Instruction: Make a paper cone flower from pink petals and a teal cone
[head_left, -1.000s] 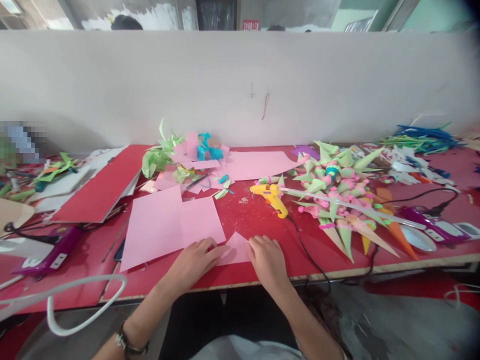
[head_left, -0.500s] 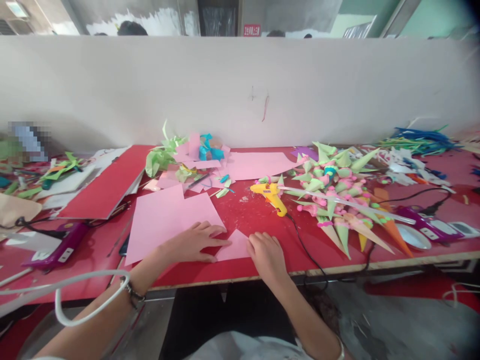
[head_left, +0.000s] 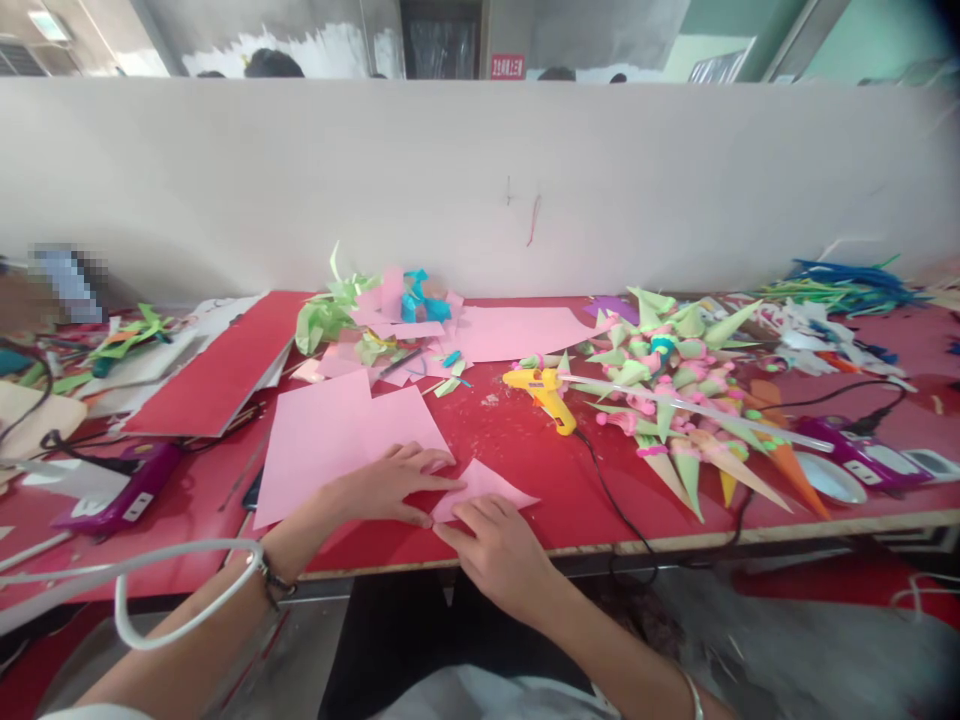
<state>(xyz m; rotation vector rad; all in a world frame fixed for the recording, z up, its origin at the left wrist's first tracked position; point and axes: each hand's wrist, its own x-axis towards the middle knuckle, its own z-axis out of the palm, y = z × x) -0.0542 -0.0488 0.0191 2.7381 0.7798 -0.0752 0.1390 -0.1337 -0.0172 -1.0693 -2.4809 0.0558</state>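
Note:
A small folded piece of pink paper [head_left: 487, 480], roughly triangular, lies near the table's front edge. My left hand [head_left: 394, 485] is spread, resting partly on a larger pink sheet [head_left: 322, 440], and its fingertips touch the left side of the small piece. Over the lower edge of that piece lies my right hand [head_left: 499, 550], fingers stretched out and thumb apart near the lower left corner. Its palm hides part of the lower edge. Beyond the hands sits a yellow glue gun [head_left: 551, 400] with a long clear glue stick in its back.
Light green and pink paper cones [head_left: 675, 380] are heaped at the right. Purple power strips [head_left: 142, 490] stand on both sides. Pink and green scraps [head_left: 397, 330] lie at the back against a white partition [head_left: 450, 180]. A black cord [head_left: 607, 490] hangs over the front edge.
My right hand has moved left and toward me, from the small paper's right corner to its lower left edge. That right corner now shows. The left hand has stayed nearly in place.

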